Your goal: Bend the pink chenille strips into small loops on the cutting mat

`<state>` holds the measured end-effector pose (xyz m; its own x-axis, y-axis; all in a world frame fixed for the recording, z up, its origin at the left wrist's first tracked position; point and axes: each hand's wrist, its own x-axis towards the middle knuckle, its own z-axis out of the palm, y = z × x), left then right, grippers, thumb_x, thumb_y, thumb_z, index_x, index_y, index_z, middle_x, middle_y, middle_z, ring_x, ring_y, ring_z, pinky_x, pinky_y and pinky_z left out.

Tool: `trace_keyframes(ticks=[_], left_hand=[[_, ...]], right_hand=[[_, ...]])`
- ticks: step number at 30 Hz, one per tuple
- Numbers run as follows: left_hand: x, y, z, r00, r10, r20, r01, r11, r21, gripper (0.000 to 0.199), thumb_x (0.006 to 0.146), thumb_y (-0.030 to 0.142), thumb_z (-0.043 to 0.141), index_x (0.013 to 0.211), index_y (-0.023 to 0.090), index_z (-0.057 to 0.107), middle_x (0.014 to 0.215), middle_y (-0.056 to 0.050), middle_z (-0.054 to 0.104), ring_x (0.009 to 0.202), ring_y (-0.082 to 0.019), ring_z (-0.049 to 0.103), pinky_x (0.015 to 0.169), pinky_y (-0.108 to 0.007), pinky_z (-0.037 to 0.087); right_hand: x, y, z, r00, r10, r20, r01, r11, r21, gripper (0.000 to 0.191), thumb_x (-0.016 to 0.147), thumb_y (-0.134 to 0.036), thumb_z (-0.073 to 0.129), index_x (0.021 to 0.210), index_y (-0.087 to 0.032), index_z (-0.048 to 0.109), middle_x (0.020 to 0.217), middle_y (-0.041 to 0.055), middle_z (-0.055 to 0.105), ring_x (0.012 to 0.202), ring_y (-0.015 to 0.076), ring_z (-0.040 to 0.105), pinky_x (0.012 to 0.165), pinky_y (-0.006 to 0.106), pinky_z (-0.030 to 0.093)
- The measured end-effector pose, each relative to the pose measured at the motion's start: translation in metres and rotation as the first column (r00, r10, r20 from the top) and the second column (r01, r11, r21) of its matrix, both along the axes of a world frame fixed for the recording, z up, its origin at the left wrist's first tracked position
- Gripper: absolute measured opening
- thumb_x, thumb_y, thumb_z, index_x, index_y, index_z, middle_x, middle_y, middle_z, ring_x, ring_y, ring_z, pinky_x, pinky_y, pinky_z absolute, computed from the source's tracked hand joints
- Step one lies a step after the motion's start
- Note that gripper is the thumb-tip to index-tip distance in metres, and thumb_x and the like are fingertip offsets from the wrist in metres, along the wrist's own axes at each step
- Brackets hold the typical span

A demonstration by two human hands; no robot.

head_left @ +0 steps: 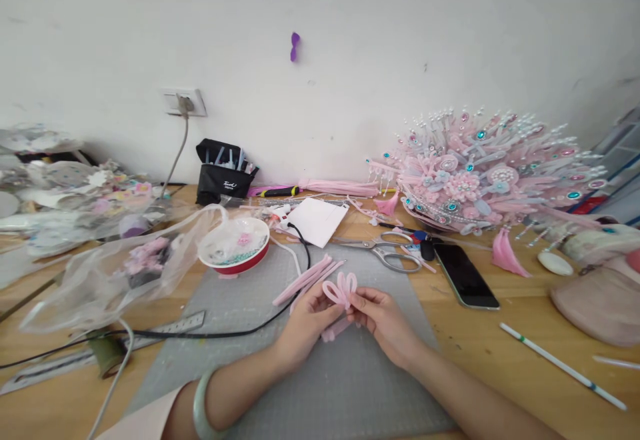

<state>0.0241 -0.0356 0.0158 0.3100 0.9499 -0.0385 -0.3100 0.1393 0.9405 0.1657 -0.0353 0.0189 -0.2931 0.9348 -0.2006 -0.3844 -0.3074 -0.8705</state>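
Between my hands is a looped pink pipe cleaner piece [341, 289], bent into several petal-like loops. My left hand [311, 319] pinches it from the left, low on the loops. From the right, my right hand [381, 315] pinches its base between thumb and forefinger. A bundle of straight pink pipe cleaners [306, 279] lies on the grey cutting mat [230, 373] just beyond my left hand. Under my hands, another short pink piece [336, 331] is partly hidden.
Metal scissors [393, 253] and a phone [466, 275] lie to the right, before a large jewelled pink headdress [480, 173]. Left are a red-rimmed bowl [243, 267], a plastic bag [100, 293], a thread spool [107, 352] and a black cable [220, 335] crossing the mat.
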Motion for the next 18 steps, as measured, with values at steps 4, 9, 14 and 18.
trace_keyframes(ticks=[4,9,14,18], left_hand=[[-0.0014,0.0005,0.0008,1.000,-0.002,-0.022,0.002,1.000,0.012,0.018,0.069,0.026,0.064,0.082,0.015,0.060,0.080,-0.003,0.060,0.076,-0.016,0.053,0.074,-0.029,0.041],[-0.0023,0.0005,-0.0007,0.999,-0.027,-0.029,0.027,0.999,0.022,0.017,0.071,0.027,0.062,0.083,0.015,0.061,0.082,-0.004,0.062,0.080,-0.017,0.053,0.077,-0.029,0.041],[-0.0001,-0.0016,0.0004,0.998,0.012,-0.065,-0.010,0.999,0.040,0.019,0.069,0.030,0.064,0.081,0.015,0.062,0.082,-0.004,0.063,0.081,-0.018,0.055,0.077,-0.030,0.041],[0.0002,-0.0027,0.0027,0.994,0.031,-0.108,-0.022,0.996,0.084,0.017,0.069,0.030,0.064,0.077,0.016,0.063,0.079,-0.003,0.063,0.078,-0.018,0.055,0.075,-0.029,0.041]], right_hand=[[-0.0006,0.0008,0.0007,1.000,-0.008,-0.014,0.007,0.999,-0.034,0.021,0.064,-0.032,0.071,0.068,-0.012,0.065,0.061,0.0001,0.058,0.054,0.0081,0.051,0.057,0.022,0.040],[-0.0007,0.0015,-0.0012,0.998,-0.054,-0.023,0.053,0.997,-0.049,0.021,0.061,-0.031,0.073,0.066,-0.012,0.064,0.059,-0.0008,0.058,0.052,0.0075,0.050,0.055,0.020,0.040],[-0.0016,0.0010,-0.0026,0.996,-0.085,-0.033,0.084,0.995,-0.050,0.022,0.061,-0.031,0.073,0.067,-0.014,0.063,0.059,-0.0013,0.057,0.052,0.0078,0.050,0.055,0.020,0.041],[-0.0013,-0.0001,-0.0020,0.996,-0.082,-0.042,0.080,0.996,-0.045,0.021,0.061,-0.031,0.073,0.067,-0.014,0.063,0.060,-0.0013,0.057,0.053,0.0080,0.050,0.055,0.021,0.040]])
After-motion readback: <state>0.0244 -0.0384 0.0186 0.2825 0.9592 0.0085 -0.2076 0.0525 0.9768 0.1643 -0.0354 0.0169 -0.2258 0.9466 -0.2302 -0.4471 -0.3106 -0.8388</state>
